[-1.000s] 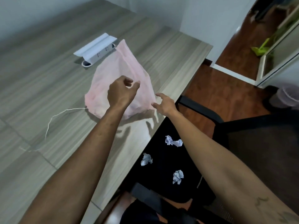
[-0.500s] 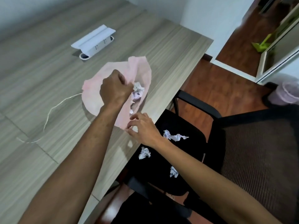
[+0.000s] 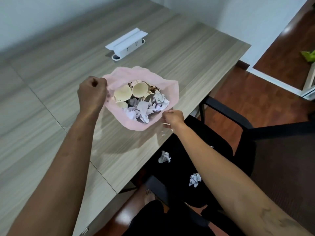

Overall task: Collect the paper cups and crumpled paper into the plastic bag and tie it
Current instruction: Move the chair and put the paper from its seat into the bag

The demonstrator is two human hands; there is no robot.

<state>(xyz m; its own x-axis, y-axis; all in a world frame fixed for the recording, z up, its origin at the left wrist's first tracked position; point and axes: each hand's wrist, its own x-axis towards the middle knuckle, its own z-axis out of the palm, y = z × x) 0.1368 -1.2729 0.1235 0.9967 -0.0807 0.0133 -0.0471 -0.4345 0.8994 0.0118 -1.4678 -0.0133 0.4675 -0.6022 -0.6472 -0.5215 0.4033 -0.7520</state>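
A pink plastic bag (image 3: 168, 87) stands open on the wooden table (image 3: 187, 53) near its right edge. Inside it lie several paper cups (image 3: 140, 90) and crumpled paper (image 3: 144, 110). My left hand (image 3: 92, 94) grips the bag's left rim in a fist. My right hand (image 3: 173, 118) pinches the rim at the near right, over the table edge. Two crumpled paper balls, one (image 3: 164, 157) nearer the table and one (image 3: 194, 180) further right, lie on the black chair seat (image 3: 201, 160) below.
A white socket box with a raised lid (image 3: 127, 43) sits on the table behind the bag. The black office chair's armrest (image 3: 226, 110) and mesh back (image 3: 283, 159) stand right of the table. Brown wooden floor (image 3: 242, 92) lies beyond.
The bag's mouth has been pulled wide open, so the cups and paper inside now show. My right hand moved from the bag's front to its right rim. The camera shifted.
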